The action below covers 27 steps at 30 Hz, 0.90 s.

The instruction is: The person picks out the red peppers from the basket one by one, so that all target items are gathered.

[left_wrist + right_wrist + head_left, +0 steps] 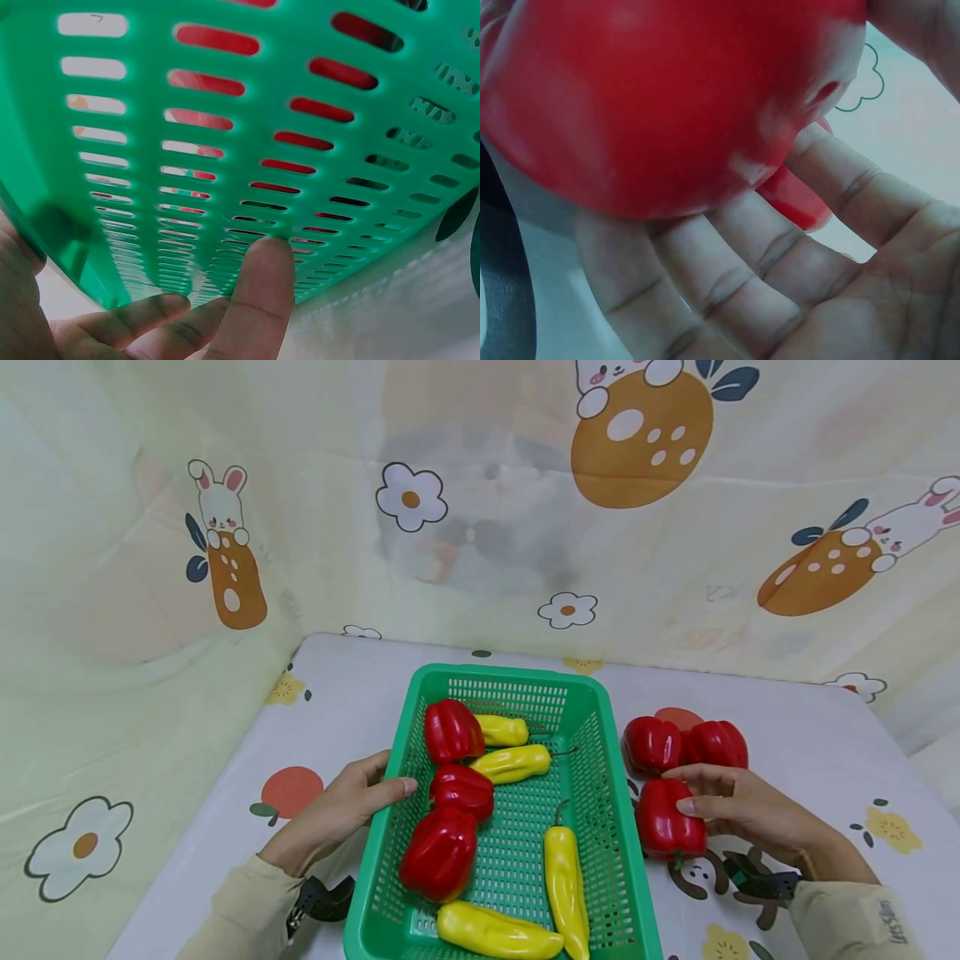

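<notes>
My left hand [352, 802] grips the left rim of a green plastic basket [603, 693], thumb over the edge; in the left wrist view its fingers [259, 292] lie along the slotted outer wall. Beside the basket's right wall, my right hand [738, 802] holds a red bell pepper [663, 827], thumb on its near face. In the right wrist view the fingers curl beneath the glossy pepper [660, 97]. Inside the basket, red bell peppers [442, 852] line the left side. Several long yellow peppers [566, 881] lie at the back, front and right.
Two more red bell peppers, one at the left [652, 743] and one at the right [717, 743], sit on the patterned tablecloth [810, 727] just beyond my right hand. A printed curtain [487, 552] hangs behind the table and along its left side.
</notes>
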Tool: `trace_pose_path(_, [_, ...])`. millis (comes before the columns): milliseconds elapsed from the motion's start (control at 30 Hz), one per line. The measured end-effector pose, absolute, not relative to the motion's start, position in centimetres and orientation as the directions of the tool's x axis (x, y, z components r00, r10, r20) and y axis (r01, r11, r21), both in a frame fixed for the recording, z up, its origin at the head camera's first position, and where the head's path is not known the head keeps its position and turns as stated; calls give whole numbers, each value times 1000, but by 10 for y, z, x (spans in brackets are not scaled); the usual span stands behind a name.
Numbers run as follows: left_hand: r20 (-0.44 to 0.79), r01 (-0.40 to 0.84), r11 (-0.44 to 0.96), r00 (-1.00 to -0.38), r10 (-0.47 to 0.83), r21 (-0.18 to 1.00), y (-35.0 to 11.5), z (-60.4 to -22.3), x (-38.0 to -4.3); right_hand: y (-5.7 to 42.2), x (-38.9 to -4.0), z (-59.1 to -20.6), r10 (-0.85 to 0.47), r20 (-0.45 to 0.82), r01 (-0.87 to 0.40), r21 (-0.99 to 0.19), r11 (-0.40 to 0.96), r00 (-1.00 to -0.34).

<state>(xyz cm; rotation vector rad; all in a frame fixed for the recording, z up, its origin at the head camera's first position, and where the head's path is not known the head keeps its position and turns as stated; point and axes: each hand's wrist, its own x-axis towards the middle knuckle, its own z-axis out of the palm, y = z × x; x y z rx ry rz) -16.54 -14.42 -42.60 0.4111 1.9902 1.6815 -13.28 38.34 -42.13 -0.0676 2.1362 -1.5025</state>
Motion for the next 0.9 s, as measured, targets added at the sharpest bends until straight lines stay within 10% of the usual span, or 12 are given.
trace_pose_path(900, [-181, -91, 191, -827, 532, 977, -145, -427, -166, 395, -136, -427, -360, -419, 303, -892, 336, -834])
